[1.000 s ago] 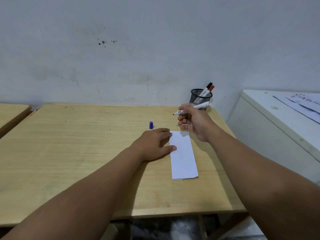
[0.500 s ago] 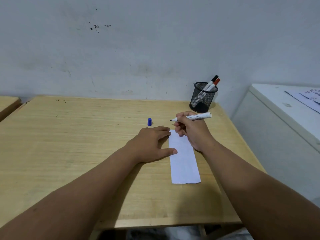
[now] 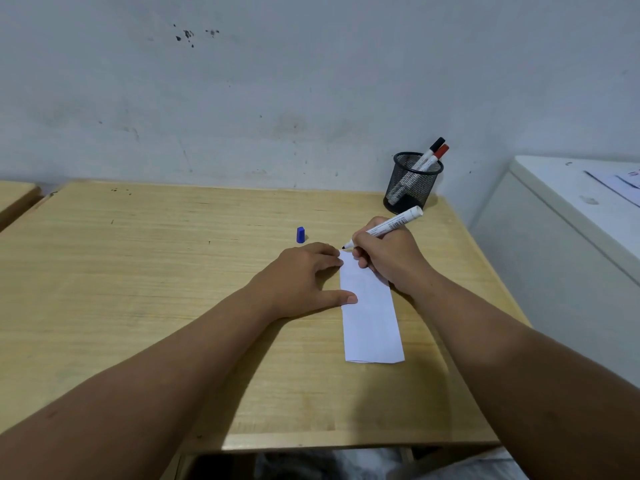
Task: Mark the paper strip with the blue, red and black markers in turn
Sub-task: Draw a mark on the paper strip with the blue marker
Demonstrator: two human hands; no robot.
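A white paper strip (image 3: 372,317) lies lengthwise on the wooden desk (image 3: 138,289). My left hand (image 3: 304,275) rests flat along its left edge, fingers and thumb touching the paper. My right hand (image 3: 388,258) grips an uncapped white marker (image 3: 391,225), its dark tip at the strip's far left corner. The marker's blue cap (image 3: 300,234) stands on the desk just beyond my left hand. The red marker (image 3: 437,155) and the black marker (image 3: 431,148) stick out of a black mesh cup (image 3: 410,183) at the back right.
A white cabinet (image 3: 571,237) with papers (image 3: 620,183) on top stands right of the desk. A second wooden desk (image 3: 15,199) shows at the far left. The wall rises directly behind the desk.
My right hand has come down toward the strip and tilted the marker, bringing its tip to the paper's far corner. My left hand has stayed on the strip's left edge.
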